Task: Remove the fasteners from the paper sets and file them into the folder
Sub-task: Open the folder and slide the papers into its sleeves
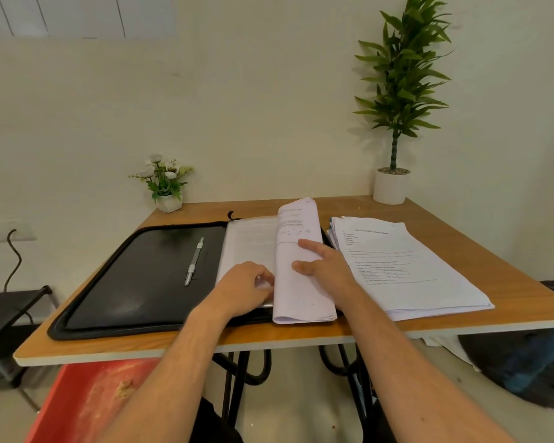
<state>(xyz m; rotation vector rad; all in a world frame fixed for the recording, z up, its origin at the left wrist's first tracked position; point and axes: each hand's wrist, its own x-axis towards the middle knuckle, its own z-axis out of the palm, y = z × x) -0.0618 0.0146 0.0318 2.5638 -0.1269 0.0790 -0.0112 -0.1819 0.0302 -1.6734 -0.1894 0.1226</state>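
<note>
An open black zip folder lies on the wooden table, its left flap bare except for a white plastic fastener strip. Filed sheets lie on the folder's right half. On top of them a paper set curls upward, folded over toward the right. My right hand rests on this curled set, fingers fairly straight and pointing left. My left hand sits at the near left edge of the filed sheets with fingers curled; whether it pinches a page is unclear.
A loose stack of printed papers lies at the table's right. A small white flower pot stands at the back left, a tall potted plant at the back right. A black stool is on the left; a red object lies below.
</note>
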